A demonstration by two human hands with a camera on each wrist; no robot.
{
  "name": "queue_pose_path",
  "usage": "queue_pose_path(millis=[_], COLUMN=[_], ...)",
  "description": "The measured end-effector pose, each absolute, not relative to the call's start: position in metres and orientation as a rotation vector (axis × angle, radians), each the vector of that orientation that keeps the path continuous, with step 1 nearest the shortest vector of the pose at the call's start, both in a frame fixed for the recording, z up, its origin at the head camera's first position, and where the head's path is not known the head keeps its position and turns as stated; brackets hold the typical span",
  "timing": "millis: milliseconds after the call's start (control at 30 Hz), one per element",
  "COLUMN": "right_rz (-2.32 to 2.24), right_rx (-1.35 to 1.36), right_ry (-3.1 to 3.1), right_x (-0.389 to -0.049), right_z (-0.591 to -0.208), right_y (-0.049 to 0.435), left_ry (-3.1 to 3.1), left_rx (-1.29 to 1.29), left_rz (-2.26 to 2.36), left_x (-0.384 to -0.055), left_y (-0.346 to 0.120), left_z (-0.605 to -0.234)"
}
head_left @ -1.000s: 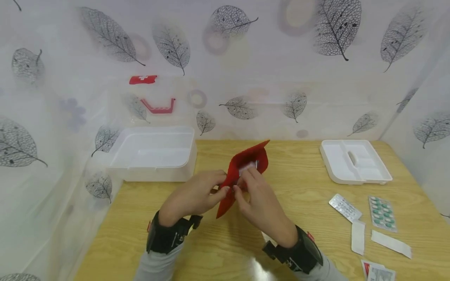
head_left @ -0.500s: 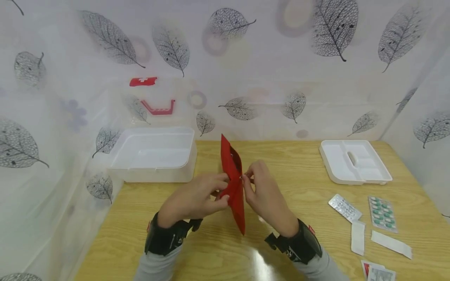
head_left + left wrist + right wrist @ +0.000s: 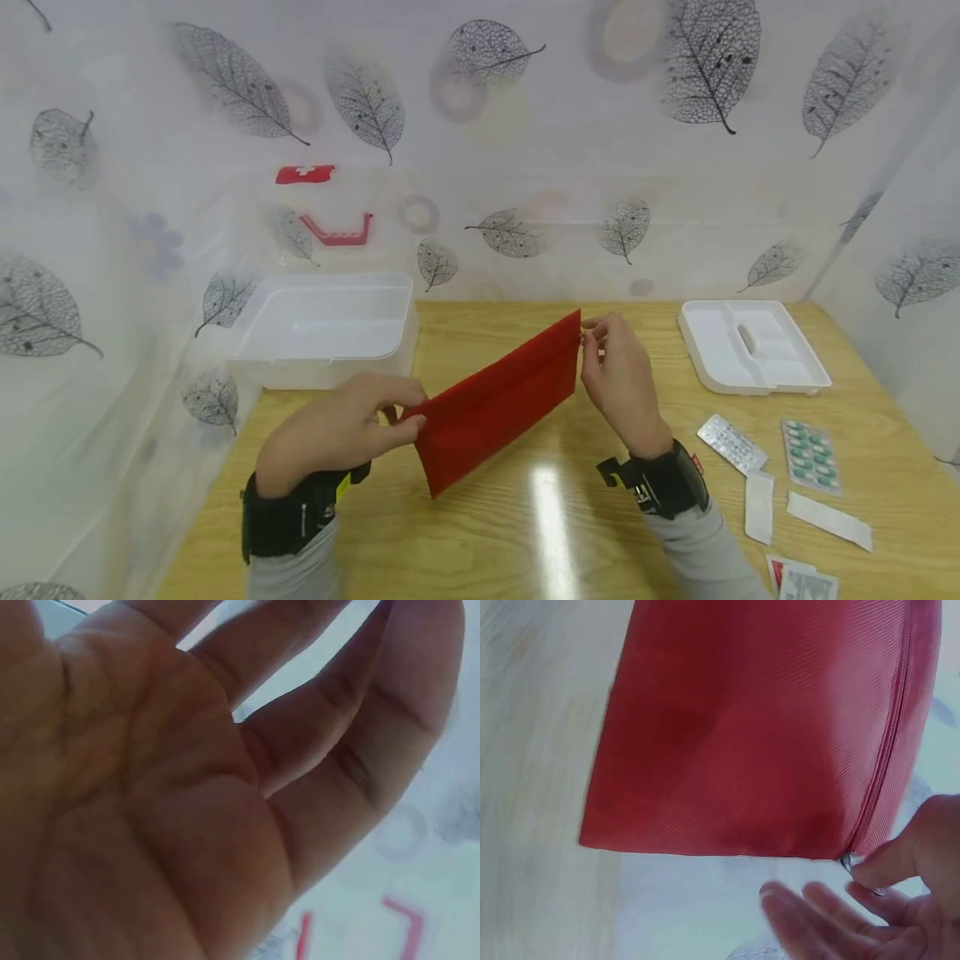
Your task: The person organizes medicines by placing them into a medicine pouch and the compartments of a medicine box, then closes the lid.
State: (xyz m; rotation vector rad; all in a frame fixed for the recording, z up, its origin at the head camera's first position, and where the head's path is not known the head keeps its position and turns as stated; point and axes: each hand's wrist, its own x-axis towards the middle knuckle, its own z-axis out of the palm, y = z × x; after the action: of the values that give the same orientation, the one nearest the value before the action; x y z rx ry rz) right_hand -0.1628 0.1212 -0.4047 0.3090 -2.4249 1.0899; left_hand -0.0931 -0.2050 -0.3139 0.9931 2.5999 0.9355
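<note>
A red zippered pouch [image 3: 502,400] is stretched at a slant between both hands over the table, its right end higher. My left hand [image 3: 352,425] pinches the pouch's left corner between thumb and fingers. At the upper right corner, my right hand [image 3: 621,375] pinches the small metal zipper pull [image 3: 846,861], which sits at the end of the zipper line. In the right wrist view the zipper [image 3: 885,750] runs closed along the pouch's edge. The left wrist view shows mostly the palm [image 3: 165,795] and fingers, with the pouch out of sight.
An open white box [image 3: 322,367] stands at the back left, and a white divided tray [image 3: 757,346] at the back right. At the right lie a silver blister pack [image 3: 731,444], green capsules [image 3: 812,457], white strips [image 3: 828,520] and small packets [image 3: 806,582].
The right hand has drawn the zipper pull away to the right and up, while the left hand moved left. The pouch's mouth, open earlier, is now closed and the pouch is stretched out.
</note>
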Motion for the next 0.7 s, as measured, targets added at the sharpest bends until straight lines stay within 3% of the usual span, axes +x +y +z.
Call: queue_pose_path(millis=[300,700], right_rz=[1.362,1.645], right_rx=[0.369,0.486], right_ry=[-2.584,-2.641], right_x=[-0.162,-0.173], right_z=[-0.401,-0.405], right_y=[0.125,0.139], left_ry=[2.666,2.747], left_rx=[0.444,0.218], left_rz=[0.959,0.917], left_x=[-0.106,-0.116], left_y=[-0.212,-0.225], left_z=[-0.317,-0.323])
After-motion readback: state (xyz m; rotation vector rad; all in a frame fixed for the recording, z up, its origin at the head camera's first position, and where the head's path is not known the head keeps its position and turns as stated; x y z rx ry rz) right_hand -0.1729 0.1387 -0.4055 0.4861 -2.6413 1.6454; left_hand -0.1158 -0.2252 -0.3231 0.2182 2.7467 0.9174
